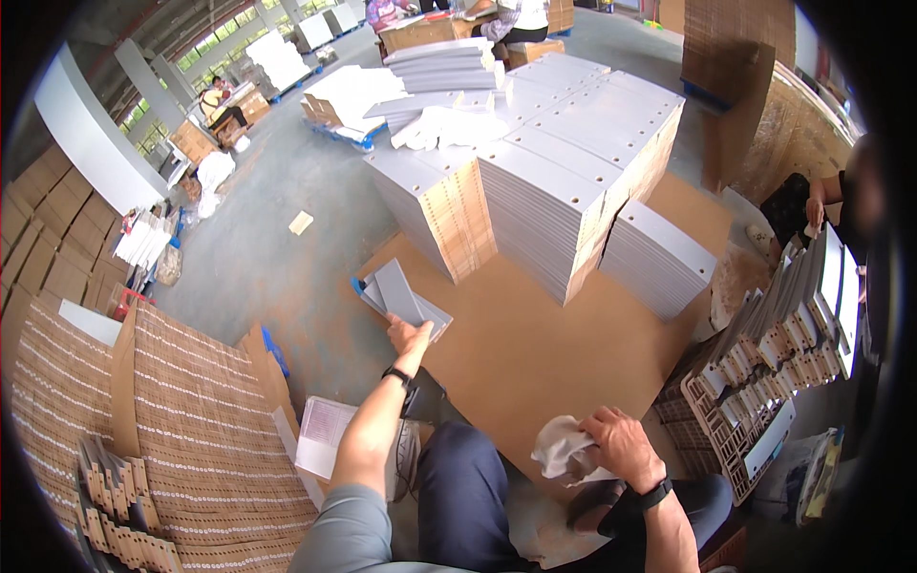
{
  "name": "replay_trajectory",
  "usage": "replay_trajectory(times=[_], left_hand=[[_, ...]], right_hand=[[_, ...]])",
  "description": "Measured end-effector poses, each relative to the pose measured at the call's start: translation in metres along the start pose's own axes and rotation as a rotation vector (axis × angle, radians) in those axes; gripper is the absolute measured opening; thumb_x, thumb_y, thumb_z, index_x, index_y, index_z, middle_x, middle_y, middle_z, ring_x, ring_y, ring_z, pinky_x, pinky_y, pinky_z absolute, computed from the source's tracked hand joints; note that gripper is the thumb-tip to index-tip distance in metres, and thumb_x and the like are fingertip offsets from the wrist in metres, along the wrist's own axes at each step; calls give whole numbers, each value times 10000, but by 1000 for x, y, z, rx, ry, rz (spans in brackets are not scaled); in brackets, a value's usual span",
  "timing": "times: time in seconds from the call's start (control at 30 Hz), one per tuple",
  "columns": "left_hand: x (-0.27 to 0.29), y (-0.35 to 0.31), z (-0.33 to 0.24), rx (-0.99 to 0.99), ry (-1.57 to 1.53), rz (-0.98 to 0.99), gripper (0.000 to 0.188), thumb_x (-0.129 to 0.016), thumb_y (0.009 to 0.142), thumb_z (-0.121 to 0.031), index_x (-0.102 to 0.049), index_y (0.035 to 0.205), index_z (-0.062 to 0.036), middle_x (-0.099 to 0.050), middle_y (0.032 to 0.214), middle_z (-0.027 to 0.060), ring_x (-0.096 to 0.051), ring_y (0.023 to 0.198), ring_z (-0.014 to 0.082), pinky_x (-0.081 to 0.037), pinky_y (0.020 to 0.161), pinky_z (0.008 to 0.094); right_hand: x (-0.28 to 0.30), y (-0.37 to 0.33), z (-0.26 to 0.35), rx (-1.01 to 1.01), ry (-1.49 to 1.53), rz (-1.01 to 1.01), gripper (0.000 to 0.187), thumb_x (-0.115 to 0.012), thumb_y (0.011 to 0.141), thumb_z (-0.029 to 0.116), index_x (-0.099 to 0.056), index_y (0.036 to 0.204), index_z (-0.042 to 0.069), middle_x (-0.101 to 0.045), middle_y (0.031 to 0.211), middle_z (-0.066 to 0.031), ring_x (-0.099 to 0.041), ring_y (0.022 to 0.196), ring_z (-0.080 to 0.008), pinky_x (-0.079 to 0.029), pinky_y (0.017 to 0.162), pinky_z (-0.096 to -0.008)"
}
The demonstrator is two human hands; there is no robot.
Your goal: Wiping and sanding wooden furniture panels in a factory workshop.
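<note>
The left hand holds the near end of a grey board over a pile at the left of the brown sheet. The right hand bunches a white cloth. A firm, gentle grip should stop slips. A tall grey stack blocks the far side; a short stack sits right of it.

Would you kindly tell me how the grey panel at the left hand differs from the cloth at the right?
The grey panel is flat and straight-edged, while the cloth is crumpled and irregular. The grey panel is plain grey; the cloth is off-white. The grey panel looks stiff, whereas the cloth looks soft. Both touch a hand: left and right respectively.
</note>
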State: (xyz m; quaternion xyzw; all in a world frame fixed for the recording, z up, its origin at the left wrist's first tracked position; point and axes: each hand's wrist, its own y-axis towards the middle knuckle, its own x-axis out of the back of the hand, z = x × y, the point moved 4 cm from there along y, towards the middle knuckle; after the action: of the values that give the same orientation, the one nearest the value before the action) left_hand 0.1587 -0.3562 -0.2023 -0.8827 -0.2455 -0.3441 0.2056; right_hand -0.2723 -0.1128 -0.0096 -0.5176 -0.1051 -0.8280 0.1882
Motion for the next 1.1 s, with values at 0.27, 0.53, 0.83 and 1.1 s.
replay_trajectory(times=[0.27,0.53,0.83,1.1], left_hand=[[101,-144,-83,-404,-331,421,1098,-817,836,-271,-109,1627,16,-351,1552,327,-429,1419,387,-373,1185,449],[115,-349,-145,-1024,-183,881,927,-875,808,-250,-342,1532,-26,-433,1515,209,-475,1364,368,-457,1093,451],[93,-397,-125,-534,-717,1041,826,-652,975,-541,-382,1553,-16,-492,1522,159,-477,1416,315,-433,1137,437],[51,-435,-117,45,-1222,1540,643,-487,1071,-460,-393,1547,-38,-524,1500,149,-567,1342,292,-511,1114,466]], right_hand=[[21,8,-1,-207,767,-428,225,-691,898,96,-680,1096,-10,-676,970,-90,-639,910,-204,-518,832,-337],[3,12,36,-250,1559,-363,452,-735,975,282,-603,1278,-26,-708,1128,-77,-666,1022,-167,-554,912,-344],[-5,-40,7,-300,1917,-278,405,-788,933,228,-644,1236,0,-725,1124,-80,-711,960,-192,-603,879,-400],[-13,-60,-1,-321,1779,-247,442,-769,952,286,-643,1265,-1,-721,1136,-67,-689,1020,-177,-573,916,-357]])
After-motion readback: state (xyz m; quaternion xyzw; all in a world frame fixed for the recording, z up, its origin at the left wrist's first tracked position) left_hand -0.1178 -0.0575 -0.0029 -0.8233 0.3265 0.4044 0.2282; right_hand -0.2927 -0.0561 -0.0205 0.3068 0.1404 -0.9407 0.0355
